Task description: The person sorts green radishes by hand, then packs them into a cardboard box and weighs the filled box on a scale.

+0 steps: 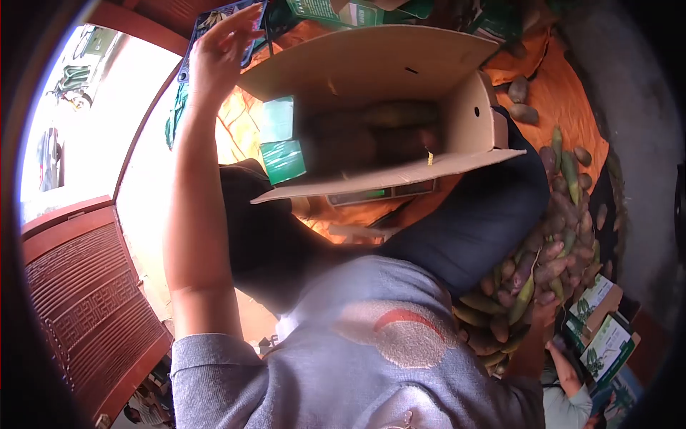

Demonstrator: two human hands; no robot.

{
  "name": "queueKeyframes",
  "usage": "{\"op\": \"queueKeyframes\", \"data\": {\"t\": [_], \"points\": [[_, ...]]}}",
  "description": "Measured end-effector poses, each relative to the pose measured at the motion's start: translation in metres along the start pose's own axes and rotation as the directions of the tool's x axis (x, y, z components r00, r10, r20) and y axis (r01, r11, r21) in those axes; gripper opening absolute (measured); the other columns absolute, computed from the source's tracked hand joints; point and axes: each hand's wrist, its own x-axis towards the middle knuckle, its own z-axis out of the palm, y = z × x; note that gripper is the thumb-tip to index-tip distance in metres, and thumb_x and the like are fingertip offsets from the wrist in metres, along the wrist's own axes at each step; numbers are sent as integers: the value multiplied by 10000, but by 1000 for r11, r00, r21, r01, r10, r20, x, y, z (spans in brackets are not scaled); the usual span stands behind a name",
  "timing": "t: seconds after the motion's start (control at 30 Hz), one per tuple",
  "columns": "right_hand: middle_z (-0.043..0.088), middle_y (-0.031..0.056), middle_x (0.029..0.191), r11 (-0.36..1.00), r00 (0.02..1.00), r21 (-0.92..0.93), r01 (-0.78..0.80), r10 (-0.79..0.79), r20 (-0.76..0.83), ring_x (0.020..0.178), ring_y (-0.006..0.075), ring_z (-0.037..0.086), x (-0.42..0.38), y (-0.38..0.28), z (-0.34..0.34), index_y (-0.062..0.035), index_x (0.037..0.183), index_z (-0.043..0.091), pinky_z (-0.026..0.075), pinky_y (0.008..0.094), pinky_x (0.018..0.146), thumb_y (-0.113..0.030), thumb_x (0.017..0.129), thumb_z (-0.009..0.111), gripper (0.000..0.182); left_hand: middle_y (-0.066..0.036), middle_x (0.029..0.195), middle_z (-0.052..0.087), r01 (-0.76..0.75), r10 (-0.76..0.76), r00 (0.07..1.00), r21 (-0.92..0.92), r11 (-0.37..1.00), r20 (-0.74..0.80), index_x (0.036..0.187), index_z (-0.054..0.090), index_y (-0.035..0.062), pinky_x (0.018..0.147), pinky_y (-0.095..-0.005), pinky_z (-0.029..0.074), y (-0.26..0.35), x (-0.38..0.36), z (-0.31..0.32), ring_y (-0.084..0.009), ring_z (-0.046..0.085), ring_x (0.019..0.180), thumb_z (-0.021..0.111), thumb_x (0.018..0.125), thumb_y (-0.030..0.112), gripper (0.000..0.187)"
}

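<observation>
My left hand [220,56] is raised at the upper left, fingers spread, with its fingertips against a dark blue printed carton [214,18]. Just to its right an open brown cardboard box [386,68] lies over my lap. Its inside is blurred and shows brownish and green produce [386,125]. Two green packets [280,139] sit at the box's left end. My right hand is out of sight. My grey shirt [357,372] and dark trousers [486,214] fill the lower middle.
A heap of purple and green produce [550,243] lies on an orange cloth [564,86] at the right. Another person's hand [564,366] at the lower right is by green-and-white flat cartons [604,336]. A carved wooden door [86,300] stands at the left, beside bright daylight.
</observation>
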Motion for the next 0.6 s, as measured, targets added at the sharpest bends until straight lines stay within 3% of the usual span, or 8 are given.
{"op": "queueKeyframes", "data": {"t": [0.1, 0.2, 0.3, 0.33, 0.37, 0.47, 0.5, 0.6], "points": [[587, 205, 1122, 994, 988, 101, 47, -31, -154, 993, 371, 584, -3, -8, -34, -69, 1237, 371, 441, 456, 876, -343, 666, 794, 762, -81, 1090, 648, -92, 93, 996, 50, 994, -3, 1185, 600, 88, 837, -304, 508, 11, 5, 14, -177, 646, 969, 516, 920, 86, 278], [581, 215, 1115, 877, 955, 457, 150, -9, -297, 987, 387, 586, -20, -70, -126, -19, 1243, 378, 451, 441, 872, -335, 711, 782, 739, -59, 962, 694, -147, 141, 988, 116, 982, 61, 1137, 633, 122, 736, -288, 537, 22, 7, 29, -170, 679, 837, 541, 857, 51, 303], [562, 222, 1127, 746, 764, 422, 515, -177, -620, 1033, 355, 574, 8, -87, -160, 33, 1222, 398, 451, 406, 898, -304, 749, 768, 688, -88, 915, 692, -193, 170, 976, 184, 964, 135, 1113, 644, 116, 734, -302, 533, 31, 8, 35, -188, 677, 801, 550, 878, 109, 254], [531, 228, 1154, 763, 716, 348, 545, -207, -667, 1085, 313, 540, 0, -117, -204, 54, 1193, 413, 441, 391, 928, -257, 763, 763, 636, -98, 923, 691, -177, 137, 975, 238, 955, 174, 1125, 638, 106, 761, -309, 531, 32, 9, 36, -192, 676, 821, 547, 897, 130, 247], [511, 226, 1177, 757, 791, 471, 453, -96, -605, 1118, 281, 507, -16, -153, -252, 58, 1178, 427, 429, 373, 943, -240, 759, 770, 618, -108, 931, 690, -161, 101, 973, 292, 943, 210, 1137, 631, 96, 788, -316, 529, 32, 9, 37, -196, 674, 841, 544, 915, 151, 245], [457, 182, 1251, 415, 594, 479, 774, -211, -776, 1127, 251, 496, -29, -223, -333, 32, 1231, 378, 429, 346, 964, -87, 780, 737, 589, -112, 930, 686, -282, 219, 954, 357, 891, 206, 1093, 658, 107, 684, -319, 520, 38, 6, 37, -217, 667, 747, 572, 902, 203, 231], [462, 179, 1255, 230, 590, 544, 807, -254, -767, 1154, 251, 480, -39, -248, -354, 27, 1233, 379, 411, 364, 995, -38, 780, 721, 571, -115, 906, 682, -288, 232, 955, 389, 875, 185, 1058, 674, 116, 631, -328, 500, 37, 4, 41, -236, 647, 684, 588, 887, 216, 216], [434, 242, 1319, -174, 348, 532, 829, -583, -734, 1194, 278, 469, -103, -345, -411, 7, 1274, 315, 384, 396, 1024, -30, 760, 722, 657, -113, 875, 679, -228, 152, 967, 425, 876, 204, 1026, 681, 111, 668, -358, 514, 43, -1, 47, -268, 654, 742, 600, 858, 220, 215]]}}
